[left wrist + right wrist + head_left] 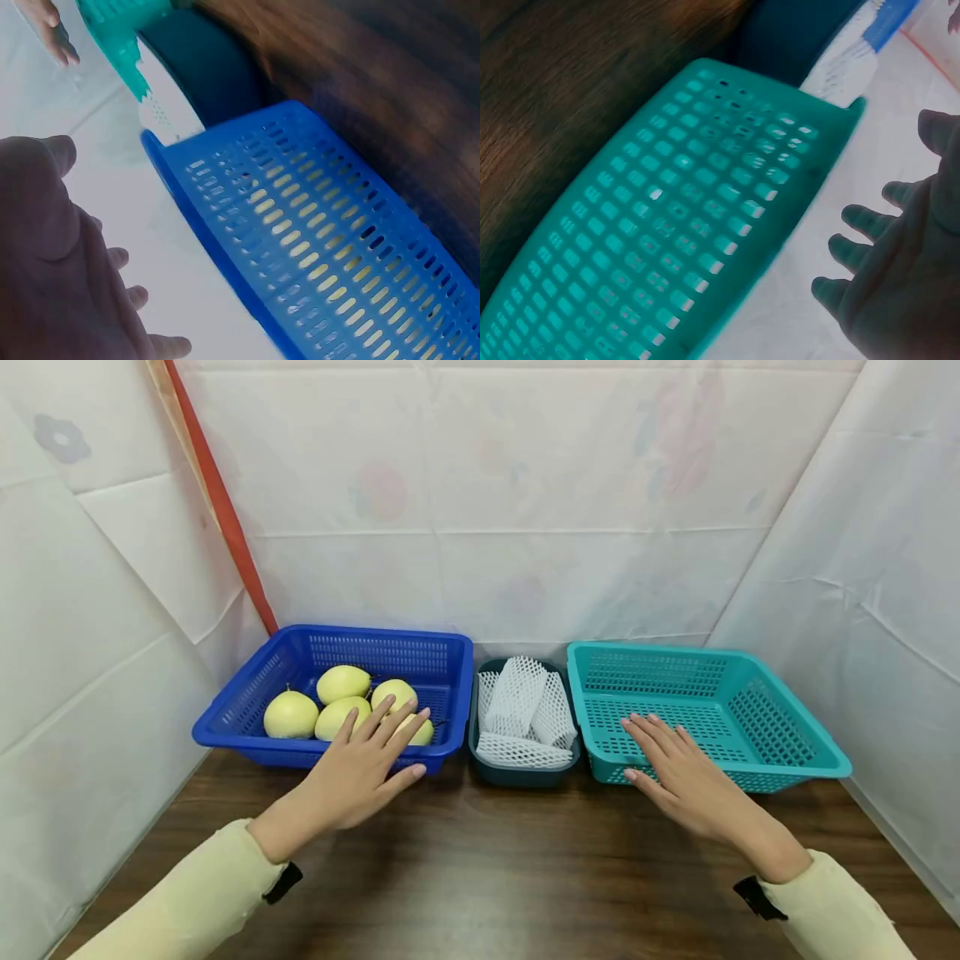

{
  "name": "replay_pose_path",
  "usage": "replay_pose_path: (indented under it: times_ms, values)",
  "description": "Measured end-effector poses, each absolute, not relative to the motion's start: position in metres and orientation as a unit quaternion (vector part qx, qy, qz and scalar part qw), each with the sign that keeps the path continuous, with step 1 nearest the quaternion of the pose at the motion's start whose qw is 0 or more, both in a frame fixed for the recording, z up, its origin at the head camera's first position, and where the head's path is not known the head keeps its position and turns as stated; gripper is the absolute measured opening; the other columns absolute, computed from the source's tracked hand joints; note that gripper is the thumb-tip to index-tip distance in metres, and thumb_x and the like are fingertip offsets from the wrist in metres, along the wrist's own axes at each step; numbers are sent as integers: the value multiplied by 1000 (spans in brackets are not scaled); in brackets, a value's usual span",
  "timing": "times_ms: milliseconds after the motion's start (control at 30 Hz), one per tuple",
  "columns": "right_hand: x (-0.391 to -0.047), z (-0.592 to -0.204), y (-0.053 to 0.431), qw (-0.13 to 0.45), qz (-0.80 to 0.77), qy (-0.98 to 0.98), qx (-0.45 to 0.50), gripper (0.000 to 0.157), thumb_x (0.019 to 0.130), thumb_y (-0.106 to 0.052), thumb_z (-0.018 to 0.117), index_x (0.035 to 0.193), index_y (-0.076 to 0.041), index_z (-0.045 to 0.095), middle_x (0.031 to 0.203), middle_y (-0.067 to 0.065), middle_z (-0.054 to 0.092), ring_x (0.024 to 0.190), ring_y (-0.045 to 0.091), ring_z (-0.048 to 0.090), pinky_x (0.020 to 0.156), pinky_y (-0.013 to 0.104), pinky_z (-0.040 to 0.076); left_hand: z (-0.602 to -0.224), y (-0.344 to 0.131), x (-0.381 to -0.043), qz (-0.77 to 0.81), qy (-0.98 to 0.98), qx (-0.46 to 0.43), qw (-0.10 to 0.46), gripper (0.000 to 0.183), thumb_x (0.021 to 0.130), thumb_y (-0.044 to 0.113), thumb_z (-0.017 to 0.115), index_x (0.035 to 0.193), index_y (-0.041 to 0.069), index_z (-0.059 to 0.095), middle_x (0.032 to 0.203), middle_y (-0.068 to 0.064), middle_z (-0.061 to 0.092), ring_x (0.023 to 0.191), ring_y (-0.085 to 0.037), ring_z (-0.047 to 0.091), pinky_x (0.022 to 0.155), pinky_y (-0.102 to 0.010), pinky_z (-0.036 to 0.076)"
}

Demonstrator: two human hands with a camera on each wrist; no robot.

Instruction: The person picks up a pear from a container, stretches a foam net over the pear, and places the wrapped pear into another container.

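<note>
From over the person's head, I see five yellow-green fruits lying bare in the blue basket, none of them wrapped. The white net sleeves lie heaped in the small dark bin in the middle, and the teal basket stands to its right. With every fruit I can see unsleeved, I'd judge that nothing has been done and all the handling is left. The left hand is stretched out flat above the blue basket's near edge, fingers spread, gripping nothing; the right hand does likewise by the teal one. The fruits are round and smooth-skinned, the sleeves limp, diamond-meshed and foamy-looking, the tabletop dark, glossy and wood-grained. Creased pale sheeting hangs behind.

At the left wrist, the blue plastic wall runs in neat rows of rounded slots, with pale yellow showing through. The hand is apart from the rim, its fingers extended with nothing in them.

At the right wrist, the teal wall is pierced by squarish holes, and the dark bin's side looks smooth and solid beneath the white netting. Here too the hand hangs clear of the basket, fingers loosely straight and apart, holding nothing.
</note>
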State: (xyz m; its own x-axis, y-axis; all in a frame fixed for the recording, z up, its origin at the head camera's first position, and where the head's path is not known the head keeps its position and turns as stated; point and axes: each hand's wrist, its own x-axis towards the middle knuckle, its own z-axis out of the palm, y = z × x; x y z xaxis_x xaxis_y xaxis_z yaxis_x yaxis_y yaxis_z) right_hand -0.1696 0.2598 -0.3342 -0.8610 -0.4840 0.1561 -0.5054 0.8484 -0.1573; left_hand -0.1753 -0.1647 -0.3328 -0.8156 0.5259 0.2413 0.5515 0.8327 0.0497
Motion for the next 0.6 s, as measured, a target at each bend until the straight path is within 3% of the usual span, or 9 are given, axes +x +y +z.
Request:
replay_pose_path:
  times_ms: [300, 467, 600]
  values:
    - [-192, -345, 257, 47, 96, -963, 248, 63, 101, -39, 44, 151, -7, 21, 154, 16, 23, 141, 37, 15, 111, 54, 8, -330, -167, -226, -112, -954, -271, 63, 65, 102, 36, 43, 152, 7, 14, 154, -17, 22, 140, -36, 17, 105, -60, 23]
    - [-198, -350, 253, 46, 91, -963, 249, 63, 101, -39, 43, 150, -4, 24, 151, 17, 28, 139, 35, 23, 110, 55, 13, -331, -172, -245, -123, -959, -253, 16, 75, 98, 33, 53, 152, 3, 10, 151, -23, 25, 136, -42, 24, 100, -57, 34]
    - [-201, -355, 250, 58, 81, -962, 254, 60, 101, -36, 45, 148, -2, 28, 147, 19, 36, 135, 37, 31, 109, 56, 17, -331, -174, -256, -142, -960, -238, -37, 77, 94, 34, 60, 150, 1, 18, 148, -25, 29, 134, -45, 29, 99, -57, 35]
